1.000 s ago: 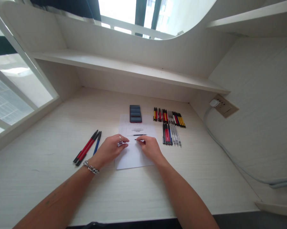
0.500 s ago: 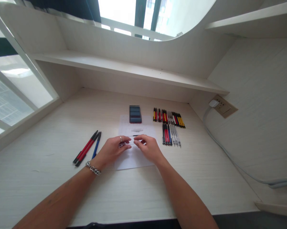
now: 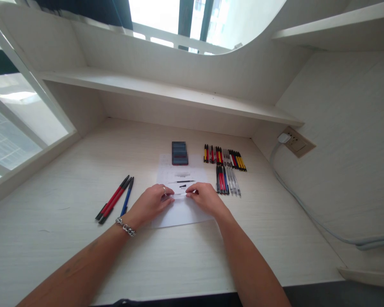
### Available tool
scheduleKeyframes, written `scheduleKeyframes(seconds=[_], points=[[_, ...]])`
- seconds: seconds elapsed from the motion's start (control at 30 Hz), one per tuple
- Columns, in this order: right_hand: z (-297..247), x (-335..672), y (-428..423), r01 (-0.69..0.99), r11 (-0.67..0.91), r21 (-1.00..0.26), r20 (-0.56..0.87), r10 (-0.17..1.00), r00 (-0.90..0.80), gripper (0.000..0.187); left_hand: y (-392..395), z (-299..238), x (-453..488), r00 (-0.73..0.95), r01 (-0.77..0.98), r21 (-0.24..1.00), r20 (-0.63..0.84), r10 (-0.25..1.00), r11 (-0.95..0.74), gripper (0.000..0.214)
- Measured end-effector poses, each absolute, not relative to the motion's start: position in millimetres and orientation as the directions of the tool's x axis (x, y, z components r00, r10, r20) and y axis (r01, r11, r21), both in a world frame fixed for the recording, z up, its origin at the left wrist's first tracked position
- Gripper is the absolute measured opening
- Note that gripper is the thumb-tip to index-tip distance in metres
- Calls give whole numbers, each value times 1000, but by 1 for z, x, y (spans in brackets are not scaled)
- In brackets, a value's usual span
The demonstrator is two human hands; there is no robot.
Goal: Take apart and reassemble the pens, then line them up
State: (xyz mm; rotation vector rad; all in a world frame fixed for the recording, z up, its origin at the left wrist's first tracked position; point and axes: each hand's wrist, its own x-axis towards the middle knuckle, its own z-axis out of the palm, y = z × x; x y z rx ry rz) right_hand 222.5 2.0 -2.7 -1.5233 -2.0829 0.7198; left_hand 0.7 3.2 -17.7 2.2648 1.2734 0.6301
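Note:
A clear pen barrel (image 3: 180, 195) lies level between my two hands, low over a white sheet of paper (image 3: 182, 215). My left hand (image 3: 153, 198), with a ring and a chain bracelet, pinches its left end. The fingers of my right hand (image 3: 205, 196) are closed on its right end. Just beyond the barrel, a small black pen part (image 3: 183, 186) rests on the paper. Behind that lies a thin pen refill (image 3: 185, 181) with a dark section. Whether anything is inside the barrel is too small to tell.
Two red pens (image 3: 113, 200) and a blue pen (image 3: 127, 197) lie left of my left hand. Several pens in rows (image 3: 225, 157) are at the back right, with clear pens (image 3: 234, 181) nearer. A dark, blurred rectangular object (image 3: 179, 153) touches the paper's far end. A cable (image 3: 287, 185) hangs from a socket.
My right hand has moved slightly right, away from my left. More of the clear barrel now shows between them, and the black part and refill on the paper have come into view.

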Motion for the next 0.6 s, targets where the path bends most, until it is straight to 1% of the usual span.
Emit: scheduleKeyframes(seconds=[0.07, 0.13, 0.27, 0.43, 0.5, 0.6], points=[[-6, 220, 1, 757, 254, -603, 73, 962, -265, 14, 4, -19, 3, 480, 672, 556, 176, 859, -489, 21], [-8, 219, 1, 771, 253, -585, 79, 963, -256, 14, 4, -20, 3, 492, 673, 540, 184, 851, -505, 21], [-8, 225, 4, 780, 214, -588, 75, 975, -211, 16, 6, -17, -1, 484, 665, 564, 174, 857, -490, 24], [-3, 242, 8, 783, 147, -604, 67, 989, -134, 15, 8, -10, -9, 393, 703, 582, 160, 906, -408, 26], [-2, 245, 8, 789, 134, -600, 50, 990, -130, 14, 9, -9, -10, 367, 714, 580, 166, 915, -392, 26], [-3, 243, 6, 798, 160, -580, 37, 985, -170, 14, 9, -8, -10, 360, 715, 578, 179, 916, -394, 25]])
